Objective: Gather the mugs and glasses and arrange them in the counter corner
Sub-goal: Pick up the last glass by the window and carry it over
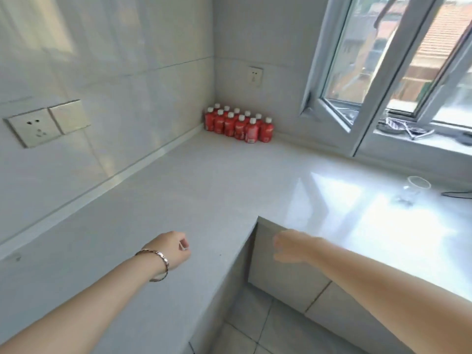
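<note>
One clear glass [414,189] stands on the sunlit right stretch of the pale counter [204,185], close to the window sill. No mug is in view. My left hand [171,249], with a bracelet at the wrist, hovers over the counter's left stretch with its fingers curled in and nothing in them. My right hand [290,247] is blurred in front of the counter's inner corner edge, fingers loosely bent, holding nothing. Both hands are far from the glass.
Several red bottles with white caps [238,125] fill the counter's far corner. A window sash [339,72] swings inward over the right counter. Wall sockets [46,125] sit on the left wall. A dark cable [457,193] lies at the right edge.
</note>
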Available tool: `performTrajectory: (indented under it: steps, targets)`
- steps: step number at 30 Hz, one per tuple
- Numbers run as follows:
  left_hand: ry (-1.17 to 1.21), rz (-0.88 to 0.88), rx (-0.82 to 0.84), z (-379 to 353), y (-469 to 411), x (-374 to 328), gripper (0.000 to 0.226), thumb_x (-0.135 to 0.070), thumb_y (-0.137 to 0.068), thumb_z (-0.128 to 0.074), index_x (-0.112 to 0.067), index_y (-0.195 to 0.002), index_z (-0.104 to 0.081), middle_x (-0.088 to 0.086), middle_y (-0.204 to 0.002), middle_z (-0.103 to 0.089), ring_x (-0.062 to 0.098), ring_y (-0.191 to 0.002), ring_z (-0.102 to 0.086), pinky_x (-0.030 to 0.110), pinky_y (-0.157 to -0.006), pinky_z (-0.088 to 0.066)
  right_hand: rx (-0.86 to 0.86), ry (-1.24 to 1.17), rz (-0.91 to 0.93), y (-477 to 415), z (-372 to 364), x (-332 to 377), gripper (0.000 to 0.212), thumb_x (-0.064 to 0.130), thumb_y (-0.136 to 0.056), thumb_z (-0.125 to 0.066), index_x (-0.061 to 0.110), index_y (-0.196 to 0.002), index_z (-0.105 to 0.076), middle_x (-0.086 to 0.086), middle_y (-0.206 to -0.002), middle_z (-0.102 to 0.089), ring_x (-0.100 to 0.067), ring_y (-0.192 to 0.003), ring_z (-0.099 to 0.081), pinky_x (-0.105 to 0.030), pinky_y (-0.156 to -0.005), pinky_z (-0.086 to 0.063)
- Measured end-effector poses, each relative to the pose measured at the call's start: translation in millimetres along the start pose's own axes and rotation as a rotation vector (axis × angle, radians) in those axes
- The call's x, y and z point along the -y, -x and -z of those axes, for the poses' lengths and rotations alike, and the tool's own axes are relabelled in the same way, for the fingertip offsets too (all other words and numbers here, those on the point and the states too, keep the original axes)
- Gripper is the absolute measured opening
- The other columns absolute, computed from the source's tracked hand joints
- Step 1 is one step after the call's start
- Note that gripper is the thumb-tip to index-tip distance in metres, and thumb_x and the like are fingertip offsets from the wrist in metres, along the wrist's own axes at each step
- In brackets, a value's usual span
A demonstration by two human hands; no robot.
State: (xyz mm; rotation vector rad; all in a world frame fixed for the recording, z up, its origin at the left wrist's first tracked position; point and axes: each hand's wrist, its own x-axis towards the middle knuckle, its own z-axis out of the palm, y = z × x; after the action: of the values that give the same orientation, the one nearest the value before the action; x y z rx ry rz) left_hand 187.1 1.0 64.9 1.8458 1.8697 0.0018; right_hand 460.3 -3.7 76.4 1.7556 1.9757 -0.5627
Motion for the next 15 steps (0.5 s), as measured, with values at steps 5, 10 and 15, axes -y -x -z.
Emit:
performTrajectory:
  steps: [5,10,15]
  targets:
    - [-0.100,-0.139,0.107,-27.9,-55.7,-130.8,0.024,-0.027,-0.085,-0.053,-0.017,-0.105,-0.062,0.003,-0.113,-0.065,0.018,-0.090,-0.056,0.028,-0.091,-0.048,-0.029,-0.132,-0.234,19.1,0.9,-141.2,0.040,0.023,-0.091,-0.047,0.006,-0.127,-0.053,-0.012,-0.126,-0.057,-0.027,-0.105,-0.059,-0.028,-0.075,-0.040]
    - [-0.223,-0.292,0.188,-54.4,-106.4,-246.0,0.026,-0.028,-0.086,-0.051,-0.017,-0.106,-0.063,0.003,-0.114,-0.065,0.022,-0.105,-0.061,0.028,-0.091,-0.048,-0.024,-0.250,-0.387,28.1,-7.1,-246.7,0.041,0.029,-0.095,-0.045,0.010,-0.131,-0.050,-0.008,-0.133,-0.052,-0.028,-0.120,-0.053,-0.034,-0.097,-0.044]
    - [-0.306,-0.435,0.239,-82.5,-170.2,-350.1,0.027,-0.025,-0.087,-0.049,-0.015,-0.109,-0.061,0.002,-0.115,-0.065,0.021,-0.098,-0.059,0.027,-0.090,-0.046,-0.066,-0.353,-0.523,20.5,-11.5,-336.7,0.042,0.029,-0.094,-0.047,0.014,-0.134,-0.048,-0.006,-0.137,-0.050,-0.023,-0.126,-0.048,-0.031,-0.099,-0.041]
